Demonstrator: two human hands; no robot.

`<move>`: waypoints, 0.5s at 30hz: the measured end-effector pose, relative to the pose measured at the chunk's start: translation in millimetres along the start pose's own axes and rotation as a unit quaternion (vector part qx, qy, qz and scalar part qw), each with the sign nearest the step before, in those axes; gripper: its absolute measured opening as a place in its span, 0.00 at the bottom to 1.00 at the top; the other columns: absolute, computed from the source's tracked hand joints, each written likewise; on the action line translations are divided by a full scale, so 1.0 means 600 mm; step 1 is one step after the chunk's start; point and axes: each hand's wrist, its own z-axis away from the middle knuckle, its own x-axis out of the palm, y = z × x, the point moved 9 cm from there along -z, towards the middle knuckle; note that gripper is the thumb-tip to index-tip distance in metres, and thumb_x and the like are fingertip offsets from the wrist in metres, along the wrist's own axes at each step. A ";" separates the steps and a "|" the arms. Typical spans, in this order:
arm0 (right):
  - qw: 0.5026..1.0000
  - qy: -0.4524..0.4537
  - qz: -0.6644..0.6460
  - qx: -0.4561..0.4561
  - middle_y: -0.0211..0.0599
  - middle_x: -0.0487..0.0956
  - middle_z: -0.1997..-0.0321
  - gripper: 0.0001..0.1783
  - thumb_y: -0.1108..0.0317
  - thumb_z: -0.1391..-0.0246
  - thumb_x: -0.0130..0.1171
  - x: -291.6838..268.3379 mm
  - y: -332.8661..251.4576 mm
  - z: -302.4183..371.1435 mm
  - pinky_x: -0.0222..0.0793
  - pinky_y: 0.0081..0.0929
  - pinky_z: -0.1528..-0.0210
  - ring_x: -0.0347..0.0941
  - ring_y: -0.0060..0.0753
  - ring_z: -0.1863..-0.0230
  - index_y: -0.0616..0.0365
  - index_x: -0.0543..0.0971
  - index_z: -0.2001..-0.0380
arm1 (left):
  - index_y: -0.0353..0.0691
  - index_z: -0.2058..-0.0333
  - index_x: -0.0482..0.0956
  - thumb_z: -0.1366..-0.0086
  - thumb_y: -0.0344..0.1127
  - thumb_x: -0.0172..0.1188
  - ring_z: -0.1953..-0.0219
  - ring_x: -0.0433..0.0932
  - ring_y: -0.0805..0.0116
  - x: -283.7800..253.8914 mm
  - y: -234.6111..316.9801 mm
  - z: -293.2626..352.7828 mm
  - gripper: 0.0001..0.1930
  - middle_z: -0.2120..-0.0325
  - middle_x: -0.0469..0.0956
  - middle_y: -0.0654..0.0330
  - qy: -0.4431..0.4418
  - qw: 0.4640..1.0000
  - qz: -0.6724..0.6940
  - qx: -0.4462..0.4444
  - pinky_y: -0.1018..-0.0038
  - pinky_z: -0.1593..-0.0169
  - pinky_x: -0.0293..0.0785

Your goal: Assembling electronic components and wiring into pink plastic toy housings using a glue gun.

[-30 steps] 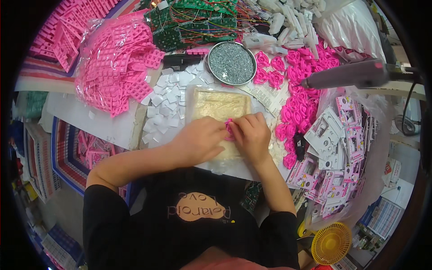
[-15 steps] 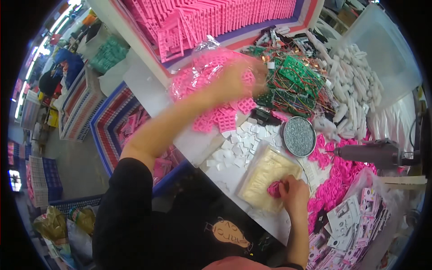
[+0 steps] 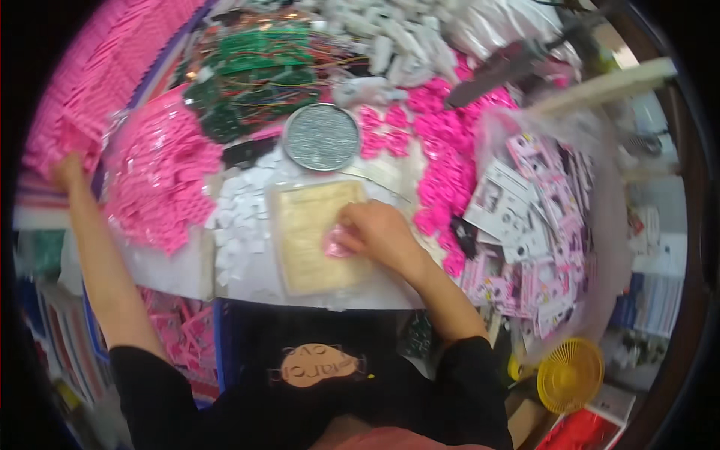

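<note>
Two bare hands, head view: spread far apart; take the plastic-wrapped yellowish pad [image 3: 315,270] as clock centre.
Right hand [image 3: 380,236]: fingers bent and closed on a small pink part [image 3: 337,243] over the pad, slightly toward three o'clock, seemingly to steady it.
Left hand [image 3: 69,173]: near ten o'clock, at stacked pink frames [image 3: 112,75]; too blurred to tell opening or grip.
Metal dish [image 3: 322,168]: twelve o'clock, just beyond the pad, probably for easy reach.

A small pink part [image 3: 334,244] is over the flat cream pad [image 3: 306,264], and pink frames [image 3: 105,75] stand packed at far left.
</note>
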 end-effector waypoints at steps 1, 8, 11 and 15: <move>0.999 0.047 0.014 0.020 0.44 0.80 0.68 0.13 0.63 0.52 0.66 -0.035 0.015 0.022 0.73 0.47 0.60 0.78 0.51 0.63 0.55 0.80 0.63 | 0.32 0.61 0.82 0.46 0.47 0.63 0.55 0.82 0.49 -0.014 0.050 0.032 0.22 0.62 0.83 0.45 0.040 0.986 0.159 -0.017 0.53 0.50 0.77; 0.915 0.233 0.275 0.183 0.45 0.80 0.60 0.29 0.57 0.54 0.72 -0.243 0.116 0.155 0.70 0.46 0.50 0.73 0.53 0.54 0.60 0.76 0.52 | 0.33 0.35 0.61 0.36 0.32 0.61 0.49 0.78 0.61 -0.490 0.320 0.485 0.32 0.45 0.74 0.49 -0.221 0.580 0.784 0.013 0.66 0.53 0.82; 0.862 0.188 0.275 0.383 0.43 0.80 0.65 0.32 0.50 0.55 0.73 -0.257 0.198 0.205 0.72 0.49 0.55 0.75 0.54 0.58 0.59 0.75 0.53 | 0.45 0.26 0.45 0.41 0.26 0.60 0.57 0.81 0.69 -0.523 0.418 0.676 0.47 0.43 0.73 0.45 -0.488 0.497 0.716 0.040 0.77 0.65 0.84; 0.845 0.241 0.254 0.404 0.47 0.82 0.68 0.29 0.55 0.53 0.70 -0.271 0.248 0.214 0.73 0.51 0.62 0.77 0.57 0.68 0.59 0.73 0.51 | 0.42 0.26 0.48 0.44 0.21 0.58 0.59 0.81 0.71 -0.578 0.500 0.832 0.48 0.39 0.68 0.47 -0.612 0.346 0.711 0.015 0.79 0.67 0.83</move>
